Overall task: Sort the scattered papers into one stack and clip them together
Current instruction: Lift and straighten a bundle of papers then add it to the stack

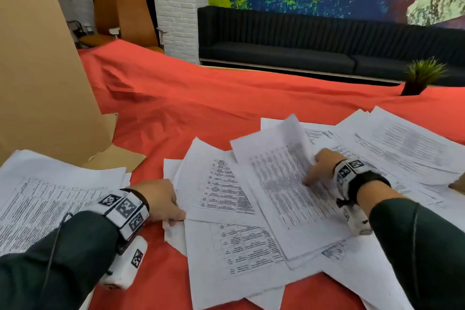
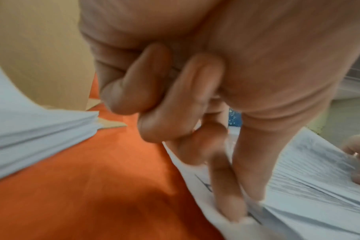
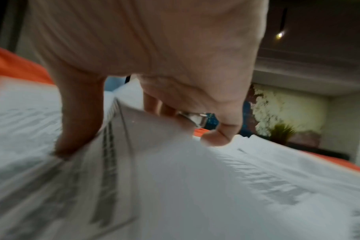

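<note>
Printed white papers (image 1: 251, 209) lie scattered and overlapping on the red cloth. A gathered stack (image 1: 50, 191) (image 2: 41, 128) lies at the left. My left hand (image 1: 176, 219) (image 2: 236, 209) pinches the left edge of a low sheet (image 1: 173, 231) between thumb and index finger, the other fingers curled. My right hand (image 1: 310, 171) (image 3: 123, 129) holds a printed sheet (image 1: 281, 158) (image 3: 146, 129) in the middle of the pile. Its thumb (image 3: 78, 121) presses the printed face, its fingers sit behind, and the sheet's far edge curls upward.
A large cardboard panel (image 1: 37, 58) leans at the left, with flat cardboard pieces (image 1: 118, 156) beside the stack. A small potted plant (image 1: 422, 78) stands at the table's far right. The red cloth (image 1: 201, 98) is wrinkled toward the back. A black sofa (image 1: 302, 43) runs along the wall.
</note>
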The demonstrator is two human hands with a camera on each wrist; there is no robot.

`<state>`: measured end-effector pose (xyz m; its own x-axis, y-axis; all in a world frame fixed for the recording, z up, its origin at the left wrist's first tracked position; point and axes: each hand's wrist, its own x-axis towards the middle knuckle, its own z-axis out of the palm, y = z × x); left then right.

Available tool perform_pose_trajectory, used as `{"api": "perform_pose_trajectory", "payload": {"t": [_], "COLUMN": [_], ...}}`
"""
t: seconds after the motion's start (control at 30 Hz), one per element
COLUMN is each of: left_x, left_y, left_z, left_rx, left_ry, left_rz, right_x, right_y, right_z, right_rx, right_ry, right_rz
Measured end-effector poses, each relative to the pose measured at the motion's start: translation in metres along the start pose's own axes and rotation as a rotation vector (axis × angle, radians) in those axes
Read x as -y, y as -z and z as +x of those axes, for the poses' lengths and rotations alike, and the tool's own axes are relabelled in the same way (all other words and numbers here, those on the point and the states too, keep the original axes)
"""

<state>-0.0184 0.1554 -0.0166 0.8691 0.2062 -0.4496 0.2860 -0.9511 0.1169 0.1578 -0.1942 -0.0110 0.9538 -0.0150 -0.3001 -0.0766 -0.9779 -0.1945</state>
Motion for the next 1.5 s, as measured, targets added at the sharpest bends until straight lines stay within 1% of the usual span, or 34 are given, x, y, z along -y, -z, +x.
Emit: {"api": "perform_pose_trajectory", "payload": {"t": [0.07,0.13,0.17,0.23,0.3,0.4,0.47,0.5,0.57,0.63,0.73,0.8,0.87,0.93,1.07,1.1,1.17,1.23,1.3,1.33,1.37,1.43,1.5], "left_x": [0.001,-0.002,-0.004,-0.01,-0.015,-0.015,-0.01,-0.008,-0.005,-0.003,-0.001,0.0,-0.001,-0.001,-0.007,-0.007,-0.011,-0.016,-0.023,-0.026,-0.03,-0.033,-0.03], "left_y": [0.001,0.0,-0.001,-0.005,-0.011,-0.013,-0.012,-0.011,-0.01,-0.007,-0.001,0.005,0.01,0.013,0.015,0.013,0.008,-0.003,-0.014,-0.018,-0.021,-0.021,-0.018], "left_z": [0.004,0.011,0.014,0.023,0.031,0.039,0.041,0.041,0.042,0.043,0.048,0.05,0.052,0.052,0.044,0.043,0.043,0.046,0.047,0.047,0.047,0.044,0.043], "left_rx": [-0.118,-0.225,-0.249,-0.248,-0.266,-0.363,-0.421,-0.448,-0.452,-0.446,-0.434,-0.436,-0.426,-0.401,-0.312,-0.278,-0.153,-0.043,0.029,0.041,0.021,-0.091,-0.223], "left_ry": [0.036,0.045,0.031,-0.002,-0.003,0.034,0.055,0.057,0.042,0.002,-0.074,-0.111,-0.145,-0.167,-0.286,-0.321,-0.393,-0.423,-0.427,-0.416,-0.406,-0.374,-0.299], "left_rz": [0.006,-0.142,-0.23,-0.375,-0.471,-0.531,-0.504,-0.487,-0.483,-0.484,-0.477,-0.464,-0.448,-0.441,-0.484,-0.481,-0.498,-0.446,-0.375,-0.357,-0.349,-0.377,-0.466], "right_x": [-0.008,-0.006,-0.003,0.007,0.016,0.02,0.018,0.017,0.017,0.015,0.006,-0.004,-0.016,-0.025,-0.034,-0.033,-0.031,-0.029,-0.023,-0.022,-0.019,-0.02,-0.029], "right_y": [-0.003,-0.011,-0.013,-0.014,-0.014,-0.013,-0.007,-0.004,0.003,0.008,0.021,0.034,0.043,0.045,0.036,0.033,0.026,0.017,0.009,0.005,0.004,0.006,0.012], "right_z": [0.007,0.011,0.011,0.011,0.011,0.016,0.018,0.02,0.017,0.017,0.019,0.018,0.021,0.022,0.016,0.015,0.012,0.013,0.011,0.012,0.008,0.005,0.008], "right_rx": [0.023,0.036,0.042,0.04,0.022,-0.107,-0.183,-0.201,-0.231,-0.303,-0.473,-0.532,-0.494,-0.405,-0.155,-0.083,0.054,0.127,0.138,0.117,0.085,0.022,-0.029], "right_ry": [-0.067,-0.071,-0.073,-0.067,-0.072,-0.055,0.013,0.058,0.136,0.168,0.195,0.234,0.269,0.275,0.264,0.241,0.181,0.128,0.161,0.169,0.161,0.147,0.142], "right_rz": [-0.03,-0.036,-0.009,0.073,0.133,0.258,0.325,0.288,0.179,0.186,0.388,0.484,0.477,0.402,0.326,0.317,0.28,0.223,0.12,0.084,0.077,0.153,0.286]}}
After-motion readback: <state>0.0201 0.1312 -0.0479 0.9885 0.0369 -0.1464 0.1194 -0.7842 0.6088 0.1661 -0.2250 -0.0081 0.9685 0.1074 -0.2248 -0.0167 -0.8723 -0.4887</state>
